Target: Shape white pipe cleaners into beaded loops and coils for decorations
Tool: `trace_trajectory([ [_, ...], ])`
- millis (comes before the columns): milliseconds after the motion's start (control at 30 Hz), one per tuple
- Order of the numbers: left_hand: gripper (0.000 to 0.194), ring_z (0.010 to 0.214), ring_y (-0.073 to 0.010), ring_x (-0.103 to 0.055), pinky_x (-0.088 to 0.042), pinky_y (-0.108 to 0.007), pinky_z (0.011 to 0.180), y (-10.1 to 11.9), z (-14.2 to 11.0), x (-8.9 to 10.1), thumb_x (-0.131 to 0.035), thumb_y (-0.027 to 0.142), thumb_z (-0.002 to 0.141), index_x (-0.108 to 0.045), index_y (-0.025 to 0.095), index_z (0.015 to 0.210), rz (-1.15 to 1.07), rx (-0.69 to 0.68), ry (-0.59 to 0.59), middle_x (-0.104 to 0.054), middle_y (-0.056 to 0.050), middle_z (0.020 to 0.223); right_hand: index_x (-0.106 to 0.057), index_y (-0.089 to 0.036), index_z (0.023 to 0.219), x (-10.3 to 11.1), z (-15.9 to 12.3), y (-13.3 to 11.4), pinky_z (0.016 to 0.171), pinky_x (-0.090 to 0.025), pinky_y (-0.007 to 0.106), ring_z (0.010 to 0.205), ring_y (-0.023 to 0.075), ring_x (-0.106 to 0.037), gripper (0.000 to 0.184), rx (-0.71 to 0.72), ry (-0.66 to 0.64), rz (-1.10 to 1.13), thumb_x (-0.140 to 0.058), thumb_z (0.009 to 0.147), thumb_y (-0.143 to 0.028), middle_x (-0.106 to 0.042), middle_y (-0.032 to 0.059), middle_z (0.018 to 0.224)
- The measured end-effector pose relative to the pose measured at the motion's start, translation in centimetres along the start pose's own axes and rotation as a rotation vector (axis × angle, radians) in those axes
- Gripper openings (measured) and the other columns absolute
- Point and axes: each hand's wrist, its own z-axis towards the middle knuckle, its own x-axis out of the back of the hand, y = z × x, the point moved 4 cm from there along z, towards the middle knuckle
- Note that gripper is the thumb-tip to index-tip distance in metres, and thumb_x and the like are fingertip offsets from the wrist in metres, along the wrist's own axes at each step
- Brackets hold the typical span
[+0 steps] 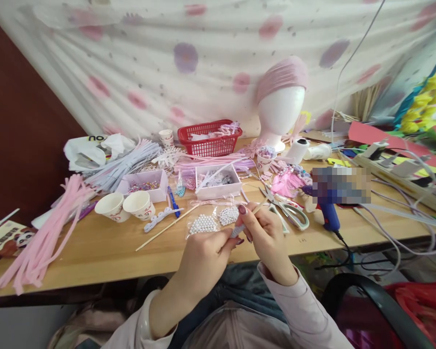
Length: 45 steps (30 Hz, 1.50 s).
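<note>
My left hand and my right hand meet just above the table's front edge, both closed. Between the fingertips is a pale grey-blue pipe cleaner, coiled around a thin wooden stick whose end shows above my right fingers. My left hand pinches the coil; my right hand grips the stick, with its inner fingers partly hidden. Right behind the hands lie two clear bags of white pearl beads. Another wooden stick and a bent white pipe cleaner lie to the left.
Pink pipe cleaners hang over the left edge near paper cups. Bead boxes and a red basket stand behind. At right are scissors, a blue glue gun, cables and a power strip. A foam head stands at the back.
</note>
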Motion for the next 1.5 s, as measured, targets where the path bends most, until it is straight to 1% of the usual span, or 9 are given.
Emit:
trace_trajectory([
  [233, 0.016, 0.057, -0.0152, -0.067, -0.054, -0.023, 0.058, -0.1, -0.3, 0.1, -0.064, 0.024, 0.084, -0.079, 0.02, 0.085, -0.367, 0.264, -0.161, -0.071, -0.002, 0.061, -0.065, -0.019, 0.081, 0.3, 0.1, 0.8, 0.049, -0.04, 0.024, 0.051, 0.0108, -0.048, 0.034, -0.096, -0.263, 0.315, -0.062, 0.09, -0.051, -0.053, -0.0026, 0.059],
  [400, 0.013, 0.058, -0.0152, -0.067, -0.055, -0.022, 0.056, -0.2, -0.3, 0.2, -0.073, 0.026, 0.077, -0.081, 0.019, 0.085, -0.503, 0.346, -0.173, -0.075, -0.004, 0.068, -0.066, -0.018, 0.077, 0.7, 0.1, 0.4, 0.05, -0.046, 0.023, 0.054, 0.0112, -0.055, 0.025, -0.099, -0.214, 0.301, -0.075, 0.082, -0.041, -0.06, -0.0003, 0.067],
  [500, 0.012, 0.057, -0.0156, -0.067, -0.055, -0.022, 0.056, -0.2, -0.3, 0.5, -0.071, 0.026, 0.08, -0.081, 0.02, 0.083, -0.345, 0.252, -0.087, -0.075, -0.003, 0.067, -0.066, -0.018, 0.076, 0.4, 0.1, 0.8, 0.048, -0.044, 0.021, 0.05, 0.0097, -0.053, 0.021, -0.082, -0.167, 0.305, -0.073, 0.084, -0.035, -0.059, -0.0017, 0.063],
  [633, 0.013, 0.06, -0.0177, -0.068, -0.053, -0.025, 0.06, 0.4, -0.8, 1.2, -0.067, 0.02, 0.082, -0.079, 0.02, 0.086, 0.062, -0.121, 0.186, -0.076, -0.004, 0.07, -0.065, -0.018, 0.075, 0.1, 0.1, 1.4, 0.048, -0.043, 0.02, 0.049, 0.0095, -0.052, 0.02, -0.08, -0.087, 0.298, -0.071, 0.087, -0.032, -0.058, -0.0029, 0.056],
  [733, 0.018, 0.063, -0.0179, -0.068, -0.051, -0.026, 0.061, 0.6, -1.1, 1.3, -0.062, 0.016, 0.084, -0.077, 0.019, 0.092, 0.168, -0.227, 0.219, -0.076, -0.006, 0.076, -0.068, -0.017, 0.079, 0.0, 0.0, 1.1, 0.054, -0.048, 0.023, 0.054, 0.0117, -0.058, 0.02, -0.084, -0.142, 0.299, -0.068, 0.089, -0.035, -0.061, -0.0012, 0.058],
  [833, 0.016, 0.06, -0.0152, -0.063, -0.048, -0.024, 0.056, 0.1, -0.8, 1.3, -0.06, 0.019, 0.086, -0.075, 0.018, 0.09, 0.033, -0.009, 0.049, -0.071, -0.004, 0.071, -0.071, -0.017, 0.086, 0.2, -0.2, 0.7, 0.058, -0.05, 0.024, 0.058, 0.013, -0.061, 0.021, -0.067, -0.203, 0.289, -0.063, 0.093, -0.035, -0.063, -0.0001, 0.059],
  [1000, 0.027, 0.056, -0.01, -0.058, -0.055, -0.026, 0.066, -0.8, -0.7, 0.8, -0.071, 0.04, 0.081, -0.071, 0.013, 0.074, -0.745, 0.519, -0.401, -0.062, 0.0, 0.064, -0.072, -0.019, 0.084, 1.2, -0.1, 0.9, 0.056, -0.047, 0.02, 0.056, 0.0103, -0.059, 0.019, -0.003, -0.135, 0.226, -0.064, 0.093, -0.033, -0.062, -0.0017, 0.058],
  [1100, 0.028, 0.058, -0.009, -0.063, -0.057, -0.026, 0.073, -1.8, -0.7, 0.7, -0.086, 0.032, 0.065, -0.075, 0.011, 0.081, -1.002, 0.723, -0.471, -0.069, -0.003, 0.067, -0.072, -0.02, 0.085, 1.4, -0.2, 1.2, 0.056, -0.046, 0.019, 0.055, 0.0092, -0.058, 0.018, 0.025, -0.113, 0.242, -0.064, 0.094, -0.033, -0.063, -0.0019, 0.059],
  [1500, 0.033, 0.056, -0.011, -0.07, -0.059, -0.022, 0.065, -2.4, -0.7, -0.8, -0.093, 0.023, 0.053, -0.078, 0.015, 0.081, -1.175, 0.746, -0.508, -0.075, -0.003, 0.063, -0.06, -0.018, 0.067, 1.5, -0.3, 1.4, 0.041, -0.032, 0.018, 0.043, 0.0066, -0.046, 0.028, 0.063, 0.044, 0.305, -0.072, 0.088, -0.033, -0.055, -0.0048, 0.051],
])
